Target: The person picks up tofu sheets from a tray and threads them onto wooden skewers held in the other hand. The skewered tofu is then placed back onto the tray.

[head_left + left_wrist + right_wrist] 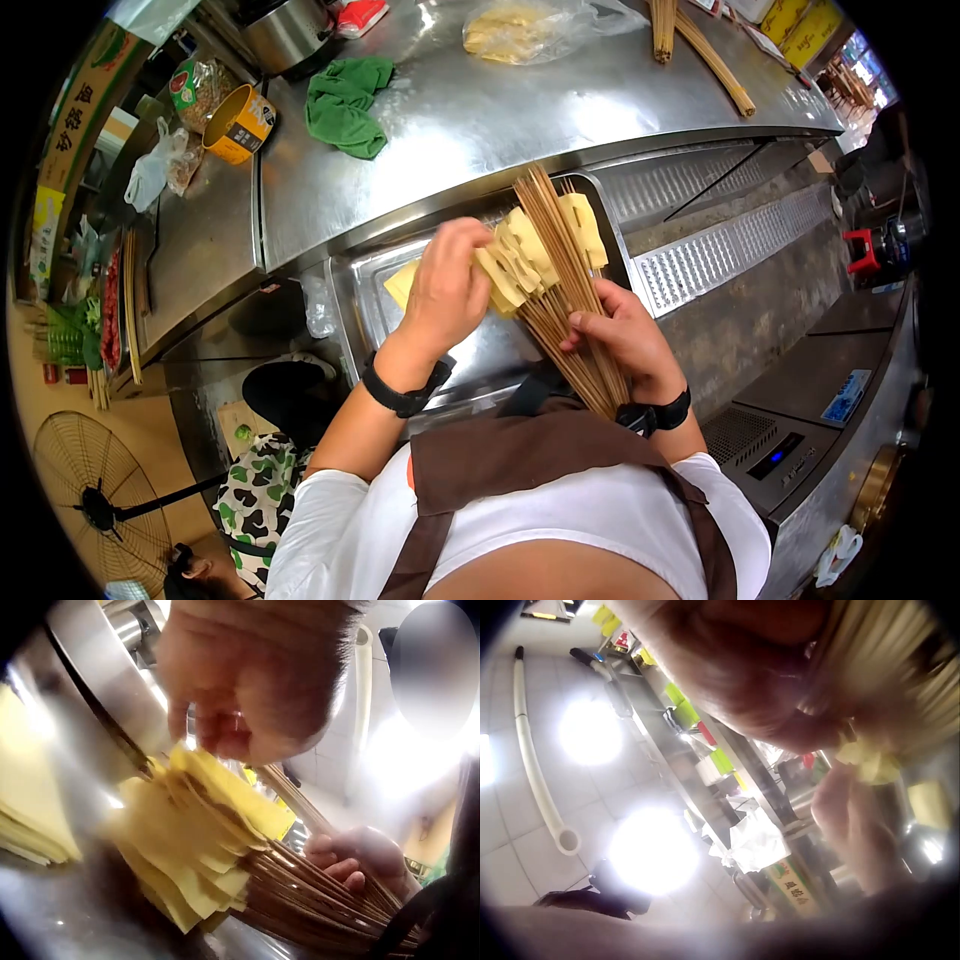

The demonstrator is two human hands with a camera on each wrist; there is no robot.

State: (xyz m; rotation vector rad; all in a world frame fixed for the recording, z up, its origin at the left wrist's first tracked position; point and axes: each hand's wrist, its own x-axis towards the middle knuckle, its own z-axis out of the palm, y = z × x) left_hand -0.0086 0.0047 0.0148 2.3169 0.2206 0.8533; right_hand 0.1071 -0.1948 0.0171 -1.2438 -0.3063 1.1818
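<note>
Folded yellow sheets [510, 262] are threaded on thin wooden skewers, over a metal tray [372, 318]. The right hand [628, 332] grips a thick bundle of skewers [560, 235] near its lower part. At the upper left of the sheets is the left hand [452, 285], its fingers bent at their edge; in the left wrist view this hand [251, 682] is just above the sheets [187, 840], its fingertips partly hidden. More yellow sheets [402, 284] lie in the tray, left of that hand. The right wrist view shows the skewers [885, 660] blurred and close.
Behind the tray, a steel counter [430, 130] bears a green cloth [348, 105], a bag of yellow food [520, 32] and loose skewers [712, 62]. A yellow tub [240, 125] stands at the left. Another person in patterned clothing [258, 490] is at the lower left.
</note>
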